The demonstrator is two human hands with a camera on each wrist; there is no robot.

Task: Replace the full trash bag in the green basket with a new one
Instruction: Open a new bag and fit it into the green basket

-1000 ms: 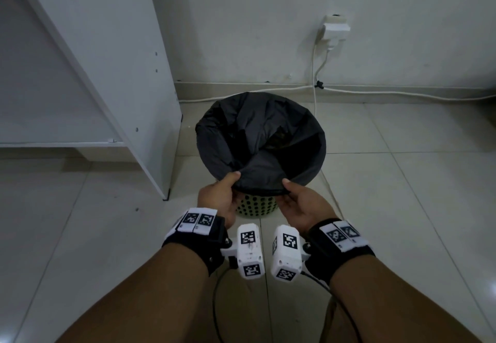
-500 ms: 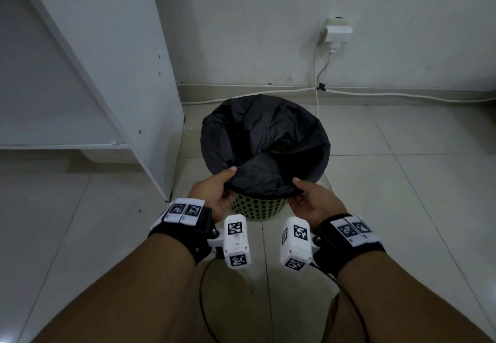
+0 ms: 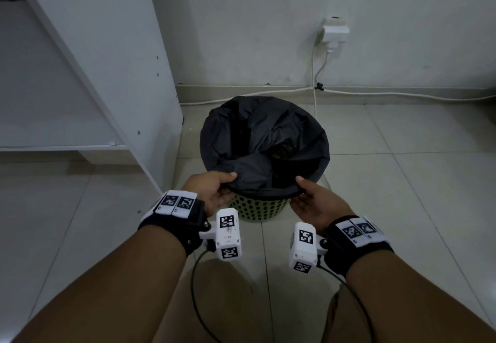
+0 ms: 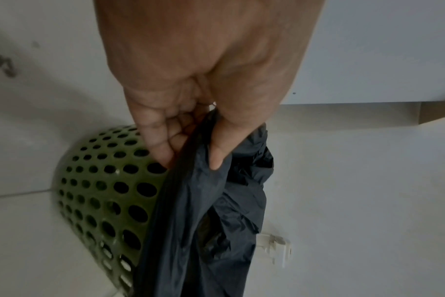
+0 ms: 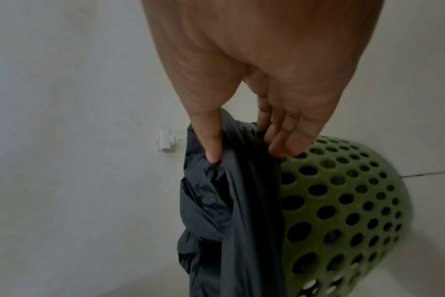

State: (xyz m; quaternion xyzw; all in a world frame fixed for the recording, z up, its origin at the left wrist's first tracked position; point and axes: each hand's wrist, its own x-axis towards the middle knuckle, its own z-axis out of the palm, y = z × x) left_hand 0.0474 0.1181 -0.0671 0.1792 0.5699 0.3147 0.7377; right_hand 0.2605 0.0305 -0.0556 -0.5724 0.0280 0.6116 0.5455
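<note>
While the black trash bag (image 3: 264,138) lines the green basket (image 3: 257,209) | your left hand (image 3: 212,191) and right hand (image 3: 312,203) each pinch its near hem, thumbs inside | to peel it free.

We are in a plain indoor room, likely a home or small office. We see a pale tiled floor (image 3: 402,195), a white painted wall (image 3: 268,20) with a socket and plug (image 3: 335,31), a cable (image 3: 402,95) running along the skirting, and a white shelf unit (image 3: 88,55) beside a perforated green basket (image 3: 257,208).
</note>
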